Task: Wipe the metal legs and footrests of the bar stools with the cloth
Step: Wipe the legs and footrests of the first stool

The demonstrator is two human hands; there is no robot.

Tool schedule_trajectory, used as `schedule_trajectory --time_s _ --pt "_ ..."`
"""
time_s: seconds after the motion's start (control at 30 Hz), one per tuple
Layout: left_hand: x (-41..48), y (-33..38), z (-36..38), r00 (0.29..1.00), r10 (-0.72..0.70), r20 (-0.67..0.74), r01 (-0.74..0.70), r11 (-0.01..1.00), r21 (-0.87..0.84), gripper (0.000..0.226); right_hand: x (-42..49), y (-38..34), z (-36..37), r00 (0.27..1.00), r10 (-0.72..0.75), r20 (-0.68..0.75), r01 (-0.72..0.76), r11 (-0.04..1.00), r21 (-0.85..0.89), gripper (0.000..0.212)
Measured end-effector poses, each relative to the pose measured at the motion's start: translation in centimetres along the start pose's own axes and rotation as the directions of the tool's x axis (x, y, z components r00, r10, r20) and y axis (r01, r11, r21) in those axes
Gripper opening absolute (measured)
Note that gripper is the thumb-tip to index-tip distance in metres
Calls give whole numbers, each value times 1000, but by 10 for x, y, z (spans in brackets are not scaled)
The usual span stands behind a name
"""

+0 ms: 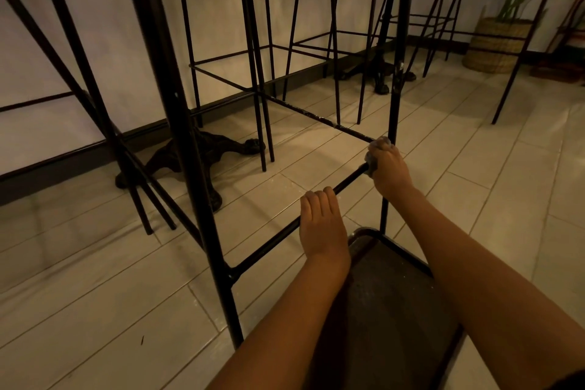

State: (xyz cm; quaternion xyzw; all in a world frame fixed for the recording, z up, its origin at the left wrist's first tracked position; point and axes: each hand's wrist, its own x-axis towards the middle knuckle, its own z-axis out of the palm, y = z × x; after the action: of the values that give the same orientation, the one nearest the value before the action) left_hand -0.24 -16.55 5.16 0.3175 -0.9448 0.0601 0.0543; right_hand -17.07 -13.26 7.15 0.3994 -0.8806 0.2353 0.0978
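Tiled floor (95, 310) | left grip (323, 225) curled over footrest (269, 243) | right grip (390, 171) clutching cloth (381, 143), mostly hidden

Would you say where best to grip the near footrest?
Grip the footrest mid-span from above, fingers curled over, as the left hand does: it is a thin level rod, open on top, with the cloth at its right end.

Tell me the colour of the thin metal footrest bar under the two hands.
Black, seen best in the head view: thin metal footrest bar.
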Motion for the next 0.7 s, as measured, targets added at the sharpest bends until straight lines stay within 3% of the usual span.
schedule_trajectory --time_s 0.23,0.43,0.7 --pt "-1 1 3 1000 -11 -26 11 1000 -4 83 3 9 7 989 1 149 5 999 -45 13" --pt "0 1 7 999 -3 -50 3 1000 7 80 4 11 3 998 1 61 3 997 -72 22" --pt "1 2 11 993 -7 -114 11 1000 28 75 -4 3 0 990 -46 137 58 995 -84 16"
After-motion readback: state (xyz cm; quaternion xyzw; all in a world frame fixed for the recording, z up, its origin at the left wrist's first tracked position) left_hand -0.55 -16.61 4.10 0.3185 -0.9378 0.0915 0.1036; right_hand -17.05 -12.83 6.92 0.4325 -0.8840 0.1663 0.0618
